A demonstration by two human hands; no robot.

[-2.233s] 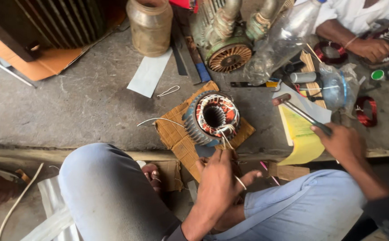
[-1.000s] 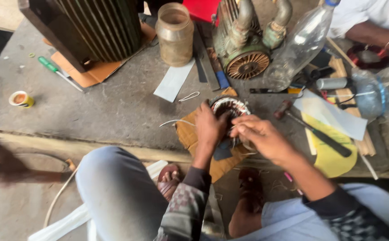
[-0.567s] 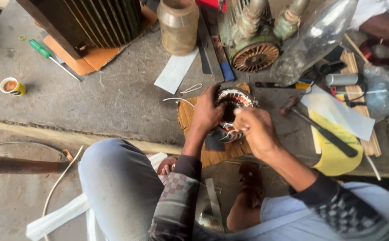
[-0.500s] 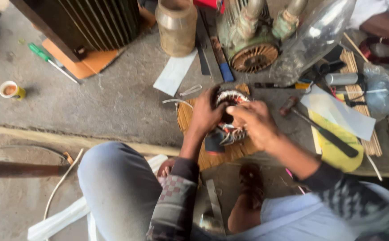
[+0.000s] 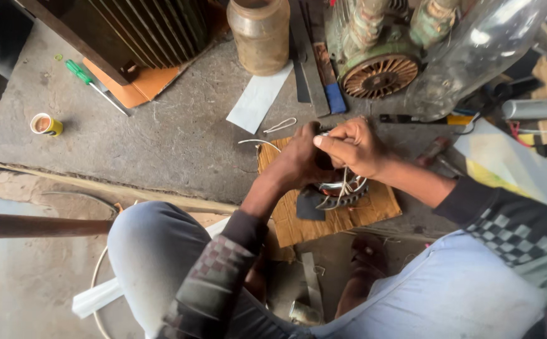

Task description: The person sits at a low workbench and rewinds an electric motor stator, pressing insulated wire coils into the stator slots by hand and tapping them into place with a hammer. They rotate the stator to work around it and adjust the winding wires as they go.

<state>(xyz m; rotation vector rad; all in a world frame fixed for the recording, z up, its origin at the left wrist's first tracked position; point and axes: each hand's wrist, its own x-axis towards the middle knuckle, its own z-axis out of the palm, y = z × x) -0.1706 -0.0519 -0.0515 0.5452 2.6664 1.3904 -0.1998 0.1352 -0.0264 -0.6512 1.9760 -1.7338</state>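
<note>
I had both hands over the motor winding (image 5: 339,191), which sat on a piece of cardboard (image 5: 355,216) at the near edge of the concrete slab (image 5: 179,135), just above my knees. My left hand (image 5: 298,160) was curled against the far left side of the winding; its fingers were bent close, but I could not tell whether they gripped the core itself or only steadied it. My right hand (image 5: 355,147) was pinched shut, thumb against fingertips, on a few pale strands of wire (image 5: 344,182) that ran down from the pinch into the coils.

As for progress, I judged the winding to be largely in place: copper coils showed around the ring under my hands. The loose strands meant the tying or lead work was unfinished, and most of the ring was hidden by my hands, so how much remained I could not say. A thin white wire (image 5: 258,142) trailed off the cardboard to the left, not yet tucked in.

Around it lay a white paper strip (image 5: 258,100), a dusty jar (image 5: 259,34), a green screwdriver (image 5: 94,85), a small roll of tape (image 5: 46,124), a finned motor end (image 5: 380,75) and a clear plastic bottle (image 5: 474,56).
</note>
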